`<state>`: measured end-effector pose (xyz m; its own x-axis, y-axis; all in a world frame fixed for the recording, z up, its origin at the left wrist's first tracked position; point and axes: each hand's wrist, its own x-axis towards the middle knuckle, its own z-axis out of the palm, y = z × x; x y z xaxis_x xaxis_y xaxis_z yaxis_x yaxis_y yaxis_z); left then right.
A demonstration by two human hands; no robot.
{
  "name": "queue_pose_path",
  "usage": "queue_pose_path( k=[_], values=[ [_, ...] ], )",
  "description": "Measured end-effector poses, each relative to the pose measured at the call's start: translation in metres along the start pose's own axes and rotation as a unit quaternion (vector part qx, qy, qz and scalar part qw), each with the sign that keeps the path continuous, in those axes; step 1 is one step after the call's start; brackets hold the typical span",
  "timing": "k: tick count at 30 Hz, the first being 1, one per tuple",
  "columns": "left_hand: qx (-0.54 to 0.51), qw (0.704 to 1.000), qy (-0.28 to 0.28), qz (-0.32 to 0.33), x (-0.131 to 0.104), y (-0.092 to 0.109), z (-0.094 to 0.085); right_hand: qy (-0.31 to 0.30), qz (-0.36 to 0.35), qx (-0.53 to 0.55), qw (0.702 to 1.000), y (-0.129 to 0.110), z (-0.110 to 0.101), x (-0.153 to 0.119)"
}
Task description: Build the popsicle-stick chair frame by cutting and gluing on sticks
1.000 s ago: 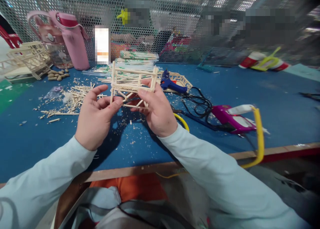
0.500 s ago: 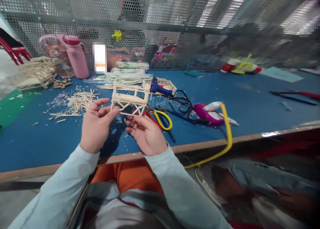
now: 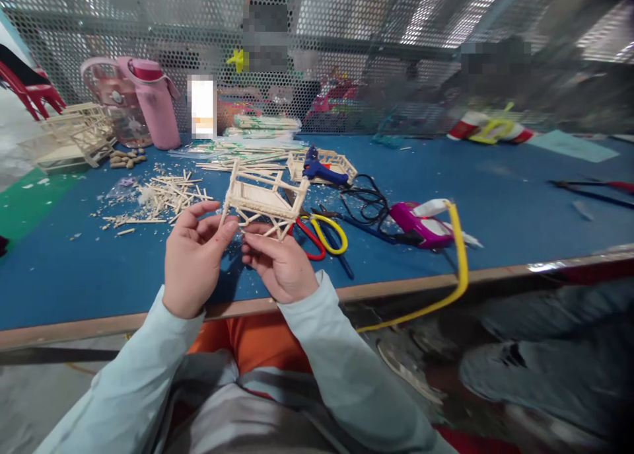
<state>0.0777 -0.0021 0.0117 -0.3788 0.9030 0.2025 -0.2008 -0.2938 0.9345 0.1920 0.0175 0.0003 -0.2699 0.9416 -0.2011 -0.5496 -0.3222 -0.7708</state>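
Note:
Between my two hands, above the blue table, is a small wooden stick frame (image 3: pixel 265 199) with a flat floor, railings and cross-braced legs. My left hand (image 3: pixel 195 259) pinches its left leg between thumb and fingers. At its lower right, my right hand (image 3: pixel 282 262) has thumb and fingers closed on the braced underside. The frame is tilted, so its floor shows from above. Just right of it lie scissors (image 3: pixel 329 234) with one red and one yellow handle loop. A blue glue gun (image 3: pixel 324 168) rests behind them, against another stick frame (image 3: pixel 344 160).
Loose cut sticks (image 3: pixel 173 196) and scraps lie at left, near peanuts (image 3: pixel 127 158) and a pink bottle (image 3: pixel 157 107). Bagged sticks (image 3: pixel 267 123) stand behind. A purple power strip (image 3: pixel 421 226) with a yellow cable (image 3: pixel 460 262) sits at right, pliers (image 3: pixel 594 188) beyond. Perforated metal (image 3: pixel 376 31) borders the back.
The stick frame has tipped, showing more of its floor. My right hand has shifted slightly left and inward under it. The whole view has moved a little.

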Motion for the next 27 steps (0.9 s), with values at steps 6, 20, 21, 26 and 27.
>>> queue_pose_path(
  k=[6,20,21,26,27],
  values=[
    [0.015,1.0,-0.014,0.012,-0.002,-0.002,-0.001,-0.008,0.002,0.014,1.0,-0.002,-0.002,0.0],
    [0.087,0.992,-0.002,0.094,-0.011,-0.011,0.001,0.037,-0.028,0.012,0.999,0.0,0.008,-0.002],
    [0.087,0.992,-0.001,0.091,-0.011,-0.01,0.001,0.042,-0.029,0.01,0.999,0.0,0.009,-0.002],
    [0.081,0.993,0.015,0.088,-0.012,-0.01,0.003,0.044,-0.033,0.003,0.998,0.0,0.009,-0.002],
    [0.079,0.993,0.018,0.087,-0.012,-0.01,0.003,0.041,-0.032,0.003,0.999,0.001,0.008,-0.002]
  ],
)
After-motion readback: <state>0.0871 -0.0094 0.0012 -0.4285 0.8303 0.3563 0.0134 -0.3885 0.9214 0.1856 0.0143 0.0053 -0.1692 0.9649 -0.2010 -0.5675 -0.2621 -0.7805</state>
